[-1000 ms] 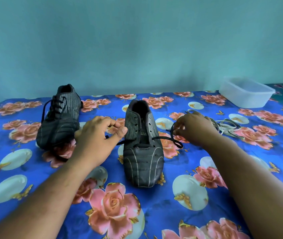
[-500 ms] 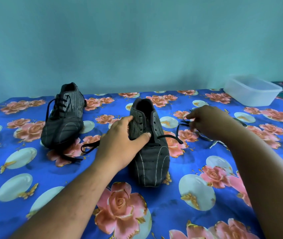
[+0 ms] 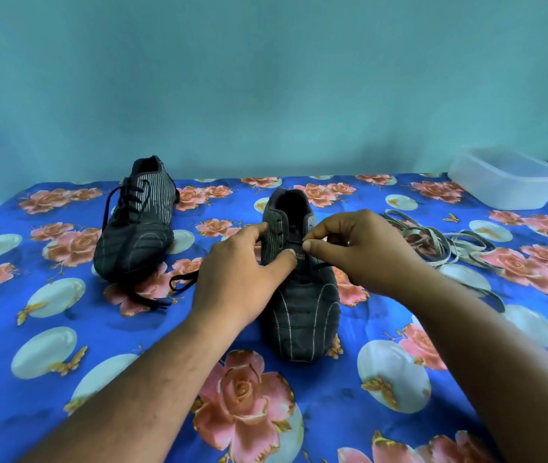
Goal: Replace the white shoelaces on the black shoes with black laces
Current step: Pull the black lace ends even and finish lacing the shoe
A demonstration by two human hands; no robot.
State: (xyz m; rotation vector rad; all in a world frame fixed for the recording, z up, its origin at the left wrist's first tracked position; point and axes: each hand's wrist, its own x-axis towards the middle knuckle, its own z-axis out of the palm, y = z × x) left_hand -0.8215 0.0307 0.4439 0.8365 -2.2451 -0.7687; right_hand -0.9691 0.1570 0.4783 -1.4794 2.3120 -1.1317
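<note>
Meanwhile, a person works with 2 bare hands over the near shoe (image 3: 302,309), a black shoe with pale stripes that stands toe toward the camera on a blue cloth (image 3: 179,332) printed with pink roses. The left hand (image 3: 239,272) grips the shoe's left side, its fingers curled against the eyelet row and its thumb pressed on the tongue. The right hand (image 3: 363,252) hovers over the eyelets from the other side, thumb and forefinger pinched together on a short stretch of the black lace (image 3: 184,282); the lace's loose end trails out to the left of the shoe, under the left wrist, and lies on the cloth. Only the lowest eyelets of this shoe appear threaded, and the hands hide part of the row.

Well apart, to the left and farther back, the second shoe (image 3: 135,228) rests tilted on its side, already laced in black, with its lace ends spilling onto the cloth in front of its toe. To the right of the hands, a tangle of white laces (image 3: 439,243) lies loose on the cloth. Beyond it, at the far right edge, sits a translucent plastic tub (image 3: 506,182). A plain teal wall (image 3: 266,78) fills the background.
</note>
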